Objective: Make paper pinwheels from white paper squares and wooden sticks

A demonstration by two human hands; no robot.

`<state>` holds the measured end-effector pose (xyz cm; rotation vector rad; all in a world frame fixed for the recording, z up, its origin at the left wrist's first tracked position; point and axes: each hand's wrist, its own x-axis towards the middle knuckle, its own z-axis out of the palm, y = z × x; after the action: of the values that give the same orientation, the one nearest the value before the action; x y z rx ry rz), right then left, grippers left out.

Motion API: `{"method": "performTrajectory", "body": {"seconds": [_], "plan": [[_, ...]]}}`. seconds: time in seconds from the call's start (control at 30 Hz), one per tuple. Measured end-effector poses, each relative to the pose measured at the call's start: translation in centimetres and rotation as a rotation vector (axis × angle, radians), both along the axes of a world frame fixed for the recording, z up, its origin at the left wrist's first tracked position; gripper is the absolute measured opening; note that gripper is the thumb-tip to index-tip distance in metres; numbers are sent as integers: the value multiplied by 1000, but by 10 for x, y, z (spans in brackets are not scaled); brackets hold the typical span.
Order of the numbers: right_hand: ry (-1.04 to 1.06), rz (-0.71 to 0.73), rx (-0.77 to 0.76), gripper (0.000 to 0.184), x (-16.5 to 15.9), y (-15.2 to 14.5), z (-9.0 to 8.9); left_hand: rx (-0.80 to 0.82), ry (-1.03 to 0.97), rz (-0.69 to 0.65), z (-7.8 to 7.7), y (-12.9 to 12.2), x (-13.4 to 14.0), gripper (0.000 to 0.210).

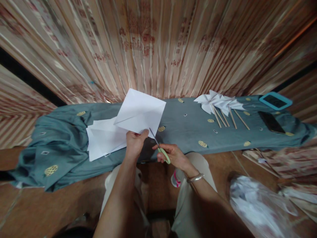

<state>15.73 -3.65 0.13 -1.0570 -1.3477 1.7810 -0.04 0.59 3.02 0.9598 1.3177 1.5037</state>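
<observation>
White square paper sheet (143, 109) pinched at near edge by left hand (135, 142); right hand (174, 154), near-right of sheet, grips green-handled metal scissors (166, 156), blades slanting forward-left at sheet's near corner; blade gap hard to tell.

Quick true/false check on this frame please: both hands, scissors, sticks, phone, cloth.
1. The right hand holds green-handled scissors. True.
2. The left hand holds a wooden stick. False: it holds a white sheet.
3. In this view, a black phone lies right of the wooden sticks. True.
4. The cloth is plain. False: it has yellow pineapple prints.
</observation>
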Motion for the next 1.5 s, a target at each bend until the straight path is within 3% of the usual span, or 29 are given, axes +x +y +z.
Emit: {"method": "performTrajectory", "body": {"seconds": [0.67, 1.07, 1.5], "plan": [[-1, -32, -30, 51, 0, -1, 6, -22, -113, -40, -2, 0, -1, 19], [13, -9, 11, 47, 2, -1, 1, -29, -120, -51, 0, -1, -1, 18], [24, 32, -5, 50, 6, -3, 7, -89, 44, 21, 7, -3, -3, 24]]}}
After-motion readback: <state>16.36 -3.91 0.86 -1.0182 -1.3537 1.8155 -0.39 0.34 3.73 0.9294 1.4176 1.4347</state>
